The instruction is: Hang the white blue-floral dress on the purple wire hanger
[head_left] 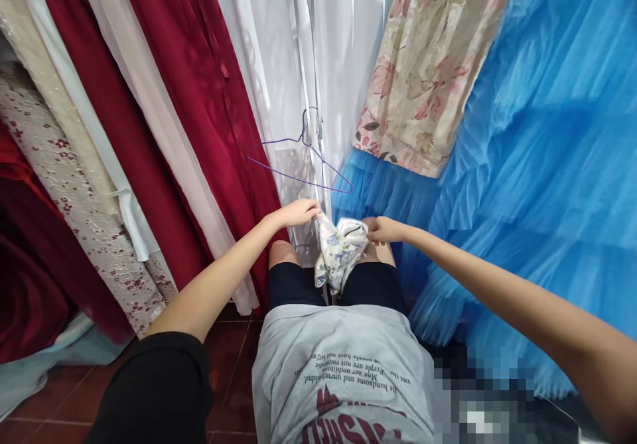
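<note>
Left hand (298, 212) and right hand (389, 229) hold a crumpled floral bundle (343, 248) between them, above the thighs.

The left hand is pinched narrow on the bundle's upper left corner; the right hand's fingers curl at its right edge, how firmly I cannot tell. The bundle, pale and shiny with a bluish print, hangs loose, so a slip of either pinch could drop it between the knees to the tiled floor (229, 371); pulling the hands apart could strain it if the material is thin. Just beyond is a purple wire hanger (302, 137), whose thin ends could snag the bundle if the hands rose carelessly. Farther out hang dark red fabric (172, 52), white fabric (351, 46), a beige flowered garment (423, 79) and blue tulle (547, 165), close enough for a wide elbow to brush.
</note>
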`<state>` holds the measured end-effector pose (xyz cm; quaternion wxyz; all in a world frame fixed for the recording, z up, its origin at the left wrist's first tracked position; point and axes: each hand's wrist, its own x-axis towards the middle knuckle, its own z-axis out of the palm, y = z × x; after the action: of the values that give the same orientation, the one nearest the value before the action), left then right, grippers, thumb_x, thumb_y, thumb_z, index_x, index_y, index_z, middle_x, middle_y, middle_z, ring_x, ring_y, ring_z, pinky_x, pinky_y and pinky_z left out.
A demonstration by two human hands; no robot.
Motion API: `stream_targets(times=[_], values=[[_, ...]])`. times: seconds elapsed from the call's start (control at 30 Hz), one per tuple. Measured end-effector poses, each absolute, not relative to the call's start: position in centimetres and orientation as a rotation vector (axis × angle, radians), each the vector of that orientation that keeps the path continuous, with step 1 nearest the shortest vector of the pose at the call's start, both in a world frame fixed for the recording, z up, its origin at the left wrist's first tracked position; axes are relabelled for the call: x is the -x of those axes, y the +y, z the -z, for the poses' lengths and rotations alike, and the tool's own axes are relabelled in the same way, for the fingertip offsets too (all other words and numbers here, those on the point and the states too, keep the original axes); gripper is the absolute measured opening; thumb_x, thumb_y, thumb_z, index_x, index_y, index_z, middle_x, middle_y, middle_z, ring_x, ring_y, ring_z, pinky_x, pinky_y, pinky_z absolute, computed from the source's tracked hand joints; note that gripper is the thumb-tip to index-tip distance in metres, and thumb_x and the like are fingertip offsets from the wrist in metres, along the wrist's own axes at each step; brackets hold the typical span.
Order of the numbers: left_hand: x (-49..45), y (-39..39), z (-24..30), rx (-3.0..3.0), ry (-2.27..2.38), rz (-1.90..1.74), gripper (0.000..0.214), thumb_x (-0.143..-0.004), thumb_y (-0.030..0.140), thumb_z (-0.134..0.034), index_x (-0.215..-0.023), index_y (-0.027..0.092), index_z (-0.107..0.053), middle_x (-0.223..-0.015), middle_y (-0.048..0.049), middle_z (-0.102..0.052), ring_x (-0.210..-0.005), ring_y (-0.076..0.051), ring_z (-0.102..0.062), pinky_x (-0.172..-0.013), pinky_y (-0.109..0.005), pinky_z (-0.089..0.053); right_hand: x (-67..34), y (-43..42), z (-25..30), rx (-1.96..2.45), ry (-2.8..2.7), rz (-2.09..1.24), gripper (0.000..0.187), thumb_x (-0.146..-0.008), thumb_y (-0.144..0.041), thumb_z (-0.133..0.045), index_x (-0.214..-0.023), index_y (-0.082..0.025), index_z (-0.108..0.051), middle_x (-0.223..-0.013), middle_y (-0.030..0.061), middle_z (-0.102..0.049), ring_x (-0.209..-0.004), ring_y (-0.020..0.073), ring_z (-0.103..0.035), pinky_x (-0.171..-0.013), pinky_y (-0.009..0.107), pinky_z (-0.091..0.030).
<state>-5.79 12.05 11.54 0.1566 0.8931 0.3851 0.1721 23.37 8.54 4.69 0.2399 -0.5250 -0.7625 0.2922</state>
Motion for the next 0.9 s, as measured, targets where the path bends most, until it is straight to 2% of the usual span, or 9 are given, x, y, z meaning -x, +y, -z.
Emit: stream_targets(times=[0.07, 0.17, 0.27, 0.33, 0.4, 0.53, 0.63, 0.77, 0.9], values=[[3.6, 11.3, -12.8, -2.625, 0.997, -0.590, 0.014, -0.088, 0.025, -0.050, -0.082, 0.022, -0.062, -0.084, -0.0027, -0.067, -0.082, -0.020, -0.060, -0.082, -0.031, -0.046, -22.1, 8.3, -4.9, 1.329, -2.097, -0.868, 0.014, -0.060, -0.022, -0.081, -0.070, -0.017, -0.072, -0.062, 0.0031, -0.071, -0.056, 0.0172, -0.063, -0.056, 0.026, -0.047], [0.9, 10.0, -14.0, -2.761, 0.742, -0.726, 0.014, -0.090, 0.024, -0.049, -0.086, 0.021, -0.061, -0.088, -0.0032, -0.065, -0.084, -0.021, -0.060, -0.083, -0.033, -0.047, -19.2, 7.6, -6.2, 0.966, -2.052, -0.959, 0.036, -0.064, -0.032, -0.084, -0.094, -0.017, -0.073, -0.088, 0.0048, -0.076, -0.081, 0.0209, -0.068, -0.076, 0.030, -0.053], [-0.5, 9.1, -14.2, -2.733, 0.618, -0.912, 0.013, -0.093, 0.024, -0.048, -0.087, 0.020, -0.059, -0.095, -0.0050, -0.062, -0.083, -0.020, -0.062, -0.083, -0.034, -0.048, -16.7, 6.7, -8.0, 0.760, -1.865, -0.936, 0.030, -0.076, -0.045, -0.076, -0.079, -0.016, -0.070, -0.080, 0.0063, -0.072, -0.079, 0.0224, -0.065, -0.079, 0.034, -0.052], [-0.6, 8.9, -13.9, -2.581, 0.627, -0.986, 0.013, -0.096, 0.026, -0.045, -0.091, 0.021, -0.057, -0.096, -0.0042, -0.061, -0.075, -0.017, -0.062, -0.077, -0.033, -0.050, -16.1, 6.2, -9.0, 0.767, -1.792, -0.888, 0.039, -0.084, -0.053, -0.066, -0.070, -0.017, -0.065, -0.071, 0.0060, -0.068, -0.070, 0.0202, -0.062, -0.072, 0.031, -0.050], [-0.3, 8.9, -13.5, -2.468, 0.627, -1.030, 0.013, -0.097, 0.027, -0.043, -0.094, 0.021, -0.054, -0.090, -0.0025, -0.060, -0.071, -0.016, -0.060, -0.071, -0.030, -0.049, -16.4, 5.9, -9.5, 0.829, -1.817, -0.776, 0.045, -0.086, -0.057, -0.063, -0.065, -0.017, -0.061, -0.065, 0.0037, -0.064, -0.063, 0.0174, -0.056, -0.063, 0.028, -0.046], [-0.3, 9.3, -12.5, -2.439, 0.720, -1.225, 0.012, -0.097, 0.025, -0.045, -0.093, 0.019, -0.054, -0.083, -0.0016, -0.060, -0.079, -0.017, -0.059, -0.076, -0.030, -0.046, -18.0, 5.7, -9.4, 1.068, -1.938, -0.481, 0.053, -0.088, -0.059, -0.060, -0.054, -0.019, -0.052, -0.050, -0.0006, -0.051, -0.052, 0.0135, -0.044, -0.054, 0.027, -0.033], [-0.6, 9.9, -11.8, -2.324, 0.747, -1.202, 0.013, -0.097, 0.028, -0.046, -0.096, 0.018, -0.054, -0.082, -0.0018, -0.059, -0.078, -0.017, -0.058, -0.076, -0.030, -0.046, -18.8, 5.6, -9.1, 1.094, -1.923, -0.487, 0.057, -0.090, -0.063, -0.055, -0.054, -0.019, -0.051, -0.050, 0.0004, -0.052, -0.052, 0.0139, -0.046, -0.054, 0.028, -0.035], [1.1, 11.6, -12.0, -2.371, 0.772, -1.357, 0.018, -0.093, 0.029, -0.055, -0.109, 0.020, -0.052, -0.110, -0.0086, -0.061, -0.107, -0.022, -0.059, -0.096, -0.036, -0.046, -19.1, 5.2, -9.1, 0.918, -1.713, -0.696, 0.056, -0.085, -0.071, -0.057, -0.063, -0.019, -0.056, -0.058, 0.0016, -0.057, -0.059, 0.0169, -0.053, -0.056, 0.028, -0.042], [6.5, 15.2, -14.1, -2.375, 1.511, -1.590, 0.057, -0.082, 0.019, -0.066, -0.134, 0.021, -0.045, -0.143, -0.0166, -0.045, -0.136, -0.032, -0.041, -0.112, -0.048, -0.035, -19.3, 5.1, -9.0, 0.830, -1.476, -0.816, 0.055, -0.078, -0.075, -0.063, -0.068, -0.021, -0.057, -0.059, 0.0005, -0.056, -0.060, 0.0177, -0.053, -0.053, 0.028, -0.042]])
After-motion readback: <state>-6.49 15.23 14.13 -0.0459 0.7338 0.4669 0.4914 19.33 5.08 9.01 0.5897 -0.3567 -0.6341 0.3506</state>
